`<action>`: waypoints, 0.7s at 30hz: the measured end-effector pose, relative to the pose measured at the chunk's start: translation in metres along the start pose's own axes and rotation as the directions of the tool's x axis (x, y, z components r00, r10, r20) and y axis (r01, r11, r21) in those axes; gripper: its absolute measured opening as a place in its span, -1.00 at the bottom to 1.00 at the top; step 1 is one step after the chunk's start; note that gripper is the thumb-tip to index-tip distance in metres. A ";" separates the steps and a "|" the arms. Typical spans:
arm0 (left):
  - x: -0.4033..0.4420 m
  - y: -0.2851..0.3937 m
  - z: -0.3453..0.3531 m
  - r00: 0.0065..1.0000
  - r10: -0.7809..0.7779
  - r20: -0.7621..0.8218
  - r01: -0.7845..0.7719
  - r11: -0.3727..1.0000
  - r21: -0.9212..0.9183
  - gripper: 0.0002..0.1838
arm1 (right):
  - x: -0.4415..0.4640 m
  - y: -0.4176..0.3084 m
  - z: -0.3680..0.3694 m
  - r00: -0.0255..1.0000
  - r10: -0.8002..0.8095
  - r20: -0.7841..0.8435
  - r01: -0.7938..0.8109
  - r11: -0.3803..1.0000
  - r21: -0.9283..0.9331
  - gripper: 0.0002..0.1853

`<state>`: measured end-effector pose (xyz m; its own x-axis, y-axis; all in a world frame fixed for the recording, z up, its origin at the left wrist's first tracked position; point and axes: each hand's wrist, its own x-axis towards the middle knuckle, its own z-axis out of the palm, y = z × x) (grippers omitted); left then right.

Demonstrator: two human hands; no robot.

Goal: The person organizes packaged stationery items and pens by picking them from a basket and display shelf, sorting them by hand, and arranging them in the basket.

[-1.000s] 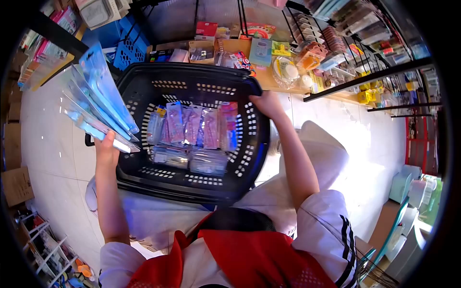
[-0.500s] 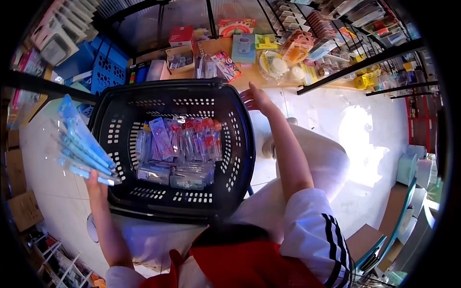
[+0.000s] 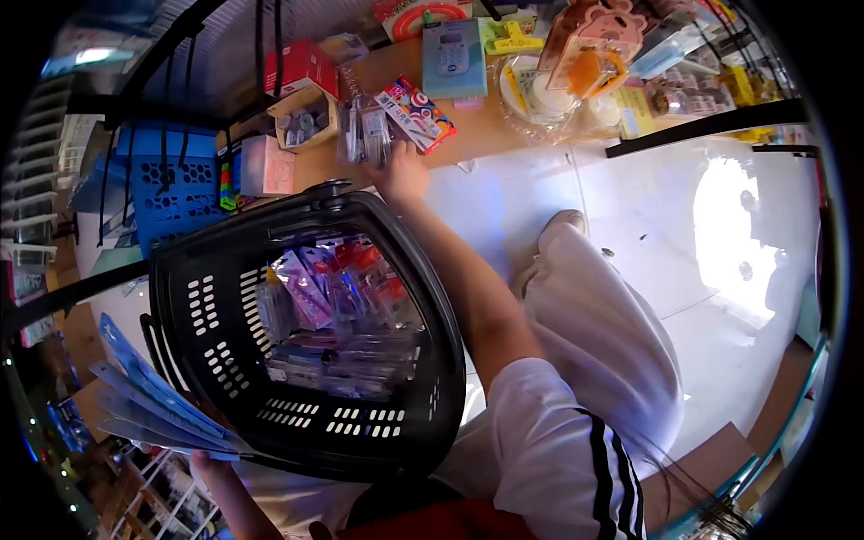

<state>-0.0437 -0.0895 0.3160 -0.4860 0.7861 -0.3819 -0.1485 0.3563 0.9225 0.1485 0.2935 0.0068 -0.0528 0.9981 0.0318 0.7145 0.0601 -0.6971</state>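
Observation:
My left hand [image 3: 205, 463], at the lower left and partly hidden, is closed on a fanned bunch of blue flat packets [image 3: 162, 405] beside the black basket [image 3: 416, 247]. On the wooden shelf beyond the basket, my right hand [image 3: 402, 173] has its fingers curled at the near end of some clear plastic packets [image 3: 367, 130]. Inside the tilted basket lie several clear packs [image 3: 360, 360] and pink and red packs [image 3: 310, 292]. What the clear packets contain is too blurred to tell.
A colourful packet [image 3: 416, 112] lies beside the right hand. Near it are an open carton [image 3: 304, 121], a red box [image 3: 301, 67], and a teal calculator pack [image 3: 454, 58]. A blue perforated bin [image 3: 175, 193] stands left. A black shelf bar [image 3: 711, 126] crosses the right.
My right hand has moved left and forward from beside the basket to the clear packets on the shelf. The basket looks tilted and turned, and the left hand with the blue packets appears lower.

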 end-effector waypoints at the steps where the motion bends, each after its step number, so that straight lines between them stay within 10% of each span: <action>1: -0.004 0.004 0.004 1.000 -0.010 -0.015 0.010 1.000 0.006 -0.11 | 0.006 -0.009 0.002 0.995 0.070 0.069 -0.066 0.996 -0.056 -0.48; 5: -0.016 0.017 0.012 0.999 -0.025 -0.045 0.025 1.000 0.005 -0.11 | 0.026 -0.022 -0.003 0.909 0.325 0.262 -0.337 0.941 0.001 -0.53; 12: -0.004 0.016 0.009 0.999 0.044 -0.024 -0.046 0.995 -0.091 -0.10 | 0.038 0.008 -0.068 0.936 0.026 0.351 -0.132 0.950 0.281 -0.59; 16: 0.016 0.012 0.011 0.986 0.068 -0.149 -0.094 0.981 -0.172 -0.20 | 0.022 0.016 -0.170 0.883 -0.065 0.466 -0.319 0.646 0.694 -0.63; 18: 0.033 0.025 0.017 0.988 0.142 0.055 -0.139 0.988 -0.062 -0.24 | -0.007 -0.001 -0.242 0.837 -0.141 0.528 -0.459 0.342 0.820 -0.62; 21: 0.063 0.022 0.020 0.958 0.285 0.025 -0.282 0.955 -0.091 -0.23 | -0.051 -0.036 -0.304 0.903 -0.153 0.401 -0.346 0.294 0.891 -0.59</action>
<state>-0.0601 -0.0217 0.3113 -0.4866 0.8674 -0.1041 -0.0830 0.0727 0.9939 0.3370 0.2449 0.2480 -0.4372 0.8865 -0.1517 -0.3936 -0.3402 -0.8540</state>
